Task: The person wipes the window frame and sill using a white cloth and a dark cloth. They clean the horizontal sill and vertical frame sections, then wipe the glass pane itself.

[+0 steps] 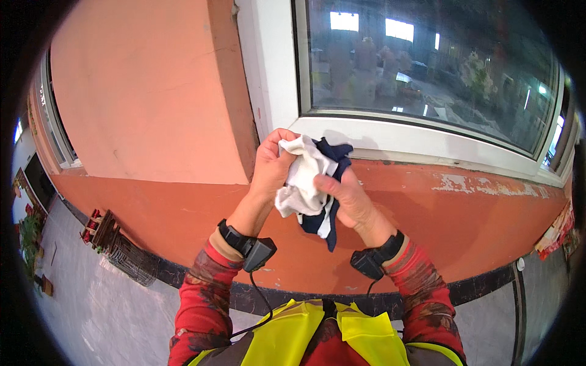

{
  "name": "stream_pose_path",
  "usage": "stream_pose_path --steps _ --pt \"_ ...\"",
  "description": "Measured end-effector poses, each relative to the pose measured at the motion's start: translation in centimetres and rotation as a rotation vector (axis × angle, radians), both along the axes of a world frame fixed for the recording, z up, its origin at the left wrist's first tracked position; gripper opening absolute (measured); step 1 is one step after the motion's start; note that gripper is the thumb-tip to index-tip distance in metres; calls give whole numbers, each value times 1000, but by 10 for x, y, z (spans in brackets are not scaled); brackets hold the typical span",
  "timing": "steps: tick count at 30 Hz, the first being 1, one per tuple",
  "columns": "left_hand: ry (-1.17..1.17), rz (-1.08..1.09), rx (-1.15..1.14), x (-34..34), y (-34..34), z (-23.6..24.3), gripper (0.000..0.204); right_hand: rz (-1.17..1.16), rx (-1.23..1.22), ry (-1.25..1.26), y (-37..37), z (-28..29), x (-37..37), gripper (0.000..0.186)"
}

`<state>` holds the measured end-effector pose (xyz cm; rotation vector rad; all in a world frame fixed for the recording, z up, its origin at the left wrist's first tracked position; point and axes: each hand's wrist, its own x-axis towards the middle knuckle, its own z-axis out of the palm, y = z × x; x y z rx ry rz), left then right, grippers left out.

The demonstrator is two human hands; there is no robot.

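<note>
Between my two hands is a crumpled cloth (305,174), white on the near face with dark navy parts showing behind and below. My left hand (274,158) pinches its upper left edge, thumb in front. My right hand (348,198) grips it from the right, the thumb lying across the white face and the other fingers hidden behind. The bunched cloth hangs in front of the orange wall, just below the lower left corner of the white window frame (390,135). Whether it is one piece or two layered together, I cannot tell.
The window pane (421,67) fills the upper right, reflecting bright lights. Below it runs an orange wall (421,213) with peeling paint. A salmon wall corner (146,91) juts out at left. On the grey floor stand a wire rack (128,256) and potted plants (29,238).
</note>
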<state>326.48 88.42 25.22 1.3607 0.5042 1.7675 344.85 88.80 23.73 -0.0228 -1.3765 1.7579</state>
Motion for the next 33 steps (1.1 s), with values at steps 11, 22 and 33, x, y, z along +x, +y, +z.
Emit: stream_pose_path --steps 11,22,33 --pt "529 916 301 -4 -13 -53 32 -719 542 -44 1 1 34 21" --pt "1020 771 -127 -14 -22 -59 47 -196 293 -440 -49 -59 29 38" --pt "279 899 748 -43 46 92 57 -412 42 -90 -32 -88 63 31"
